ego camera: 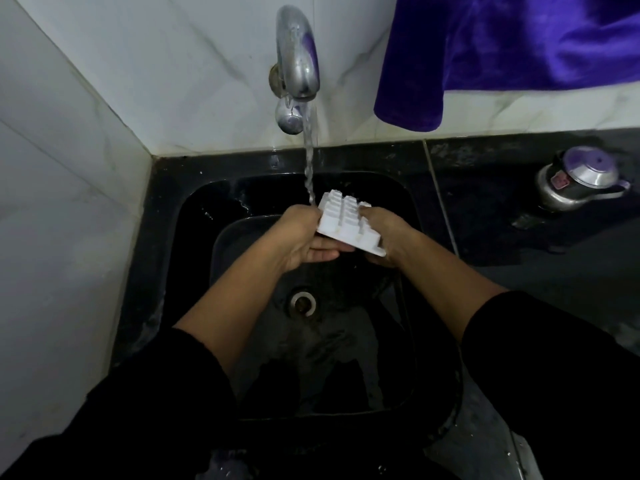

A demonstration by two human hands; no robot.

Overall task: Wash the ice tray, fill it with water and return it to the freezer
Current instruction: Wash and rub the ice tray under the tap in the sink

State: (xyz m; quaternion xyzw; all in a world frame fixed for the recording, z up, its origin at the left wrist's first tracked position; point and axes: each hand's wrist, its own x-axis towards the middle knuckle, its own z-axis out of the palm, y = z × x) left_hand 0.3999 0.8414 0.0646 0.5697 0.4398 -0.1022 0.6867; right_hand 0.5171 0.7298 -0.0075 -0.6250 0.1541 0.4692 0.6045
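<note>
Currently mid-rinse. Left hand [299, 237] pinches the near-left edge of the ice tray [346, 220]: fingers [325, 253] lie together flat underneath as a shelf, and the thumb looks to be on the top edge. Right hand [386, 233] clamps the opposite end, thumb over the top and fingers curled under. Most of those fingertips are hidden by the tray, so I can't tell their exact spread.

The tray spans between the two sets of fingers, flipped cell-bottoms-up and tilted, with the far-left corner raised. Probable reason: wash the underside and let runoff shed toward the low end instead of pooling. Gripping both ends leaves the middle clear for water.

The water stream [309, 161] lands just beyond the left fingertips, on the tray's far-left corner. It comes from the chrome tap [298, 53] directly above that corner.

Below the fingers is the black sink [166, 209], wet, with the drain [303, 303] nearer the body than the hands. Holding the tray over the bowl keeps splash contained.

Outward right of the right fingers, well apart, a pressure cooker [578, 178] sits on the dark countertop [519, 244]. A purple cloth [502, 46] hangs on the wall above it.

Judgement: wash step in hand. The tray has to flip cells-up before filling, and the freezer leg is not yet started. Risk: a wet plastic tray could slip in the pinch.
</note>
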